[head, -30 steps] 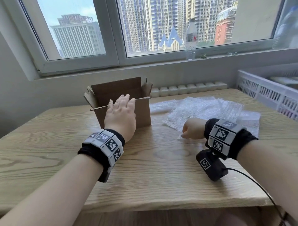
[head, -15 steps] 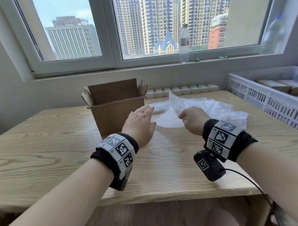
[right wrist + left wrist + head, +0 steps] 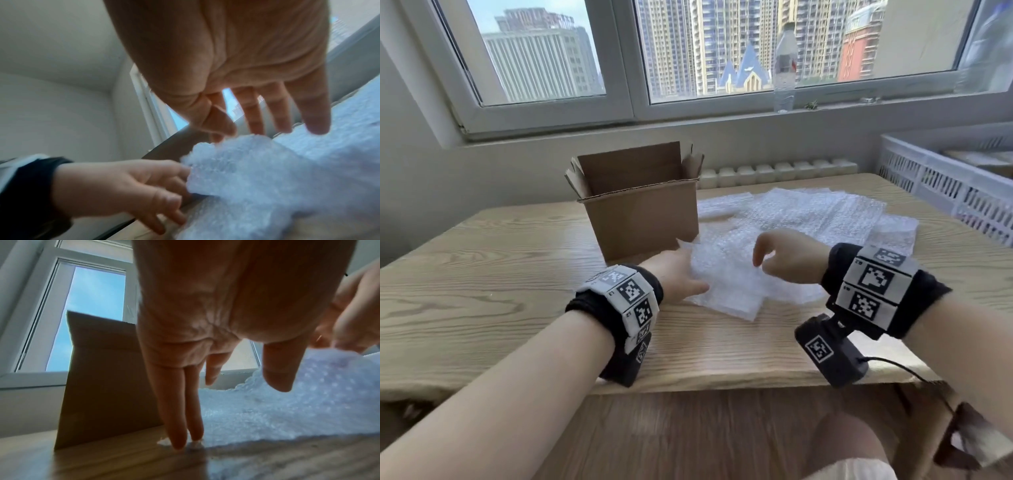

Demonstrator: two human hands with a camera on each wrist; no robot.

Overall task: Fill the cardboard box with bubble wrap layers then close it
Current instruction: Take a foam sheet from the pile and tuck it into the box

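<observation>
An open brown cardboard box (image 3: 640, 219) stands upright on the wooden table (image 3: 482, 274), with its back and side flaps up. One bubble wrap sheet (image 3: 726, 284) lies just in front of it to the right. My left hand (image 3: 681, 270) is at the sheet's left edge. In the left wrist view its straight fingers (image 3: 180, 426) press the sheet's corner onto the table beside the box (image 3: 107, 386). My right hand (image 3: 767, 263) hovers over the sheet. In the right wrist view, thumb and forefinger (image 3: 224, 133) pinch a raised fold of the sheet (image 3: 267, 178).
Several more bubble wrap sheets (image 3: 825, 212) lie spread to the right of the box. A white slatted crate (image 3: 945, 185) stands at the table's right end. A water bottle (image 3: 785, 65) is on the window sill. The table's near edge is close to my wrists.
My left hand left the box's front flap and moved right to the sheet. My right hand lifted one sheet off the pile and brought it down in front of the box.
</observation>
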